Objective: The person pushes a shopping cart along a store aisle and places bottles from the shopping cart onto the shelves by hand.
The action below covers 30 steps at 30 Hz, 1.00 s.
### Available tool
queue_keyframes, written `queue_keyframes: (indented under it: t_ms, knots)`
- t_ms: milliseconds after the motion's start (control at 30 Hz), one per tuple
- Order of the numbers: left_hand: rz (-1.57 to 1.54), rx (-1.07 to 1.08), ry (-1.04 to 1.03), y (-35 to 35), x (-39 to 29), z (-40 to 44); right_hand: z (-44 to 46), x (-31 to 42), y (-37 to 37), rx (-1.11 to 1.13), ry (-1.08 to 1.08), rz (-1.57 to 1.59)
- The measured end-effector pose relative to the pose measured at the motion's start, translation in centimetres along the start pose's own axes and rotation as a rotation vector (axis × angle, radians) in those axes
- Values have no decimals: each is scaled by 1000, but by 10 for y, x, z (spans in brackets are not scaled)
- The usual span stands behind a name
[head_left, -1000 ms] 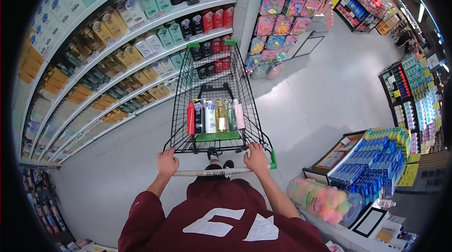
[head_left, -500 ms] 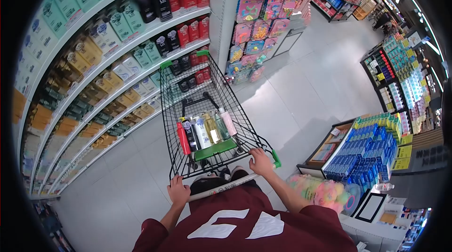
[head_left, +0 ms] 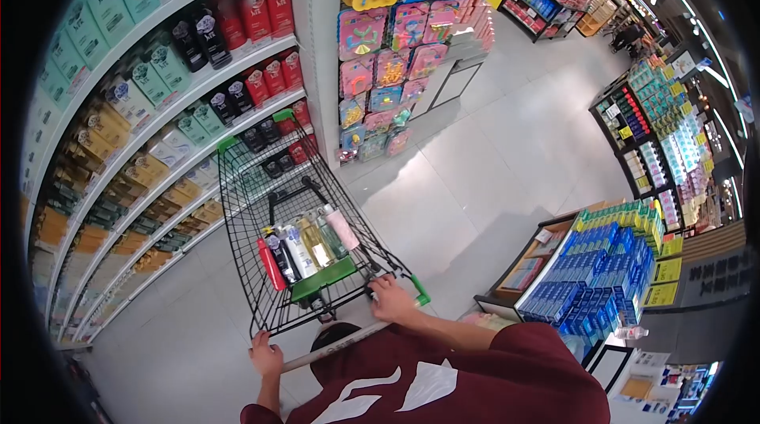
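A black wire shopping cart (head_left: pixel 261 266) with green corners stands tilted leftward in the view, its front end close to the shelves. Several pump bottles stand in a row inside it: a red bottle (head_left: pixel 271 264) at the left, a pink bottle (head_left: pixel 341 228) at the right, with dark, white, gold and green ones between. My left hand (head_left: pixel 266 353) is on the cart's rear edge at the left end of the handle bar (head_left: pixel 332 347). My right hand (head_left: pixel 393 300) is closed at the bar's right end, near the green corner.
Shelves (head_left: pixel 170 99) of bottles and boxes curve along the left. Hanging toy packs (head_left: pixel 392 68) cover the shelf end. At the right, a display of blue boxes (head_left: pixel 582 273) stands near me. A dark rack (head_left: pixel 633 139) is farther off, and a person (head_left: pixel 628 38) stands in the distance.
The cart has swung so its front points further left, and the view has shifted. My left hand is now lower and my right hand further left. Both stay at the handle.
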<state>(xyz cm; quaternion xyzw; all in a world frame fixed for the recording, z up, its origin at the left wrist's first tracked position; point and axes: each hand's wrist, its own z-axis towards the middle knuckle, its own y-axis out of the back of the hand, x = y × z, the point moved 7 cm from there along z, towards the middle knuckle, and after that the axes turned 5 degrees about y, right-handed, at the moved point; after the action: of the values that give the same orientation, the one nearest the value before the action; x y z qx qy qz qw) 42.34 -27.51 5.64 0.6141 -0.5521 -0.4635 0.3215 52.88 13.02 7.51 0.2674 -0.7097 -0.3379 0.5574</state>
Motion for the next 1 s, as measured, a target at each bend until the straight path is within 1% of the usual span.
queue_keyframes:
  t_ms: [67,133,233,267,333,367,500,733,800,1000]
  knots:
    - [15,-41,-16,1,4,0,1,6,-1,16,53,5]
    - [26,-61,-45,4,1,3,1,7,-5,43,40,16]
    - [-1,-8,45,10,-3,0,4,7,-5,70,65,49]
    - [0,-11,60,8,-2,-2,3,7,-4,80,76,54]
    - [15,-77,18,3,1,-6,5,5,-6,129,57,42]
    - [5,-66,30,-1,5,-7,7,3,-8,189,46,34]
    - [-36,-66,120,5,-6,-19,12,-2,-12,252,67,-8]
    - [-83,-116,201,5,-8,-34,25,-2,-16,325,149,-80]
    - [-109,-102,206,6,-9,-35,30,-2,-19,324,158,-104]
    - [-110,-151,214,2,4,-38,40,3,-30,318,210,-112]
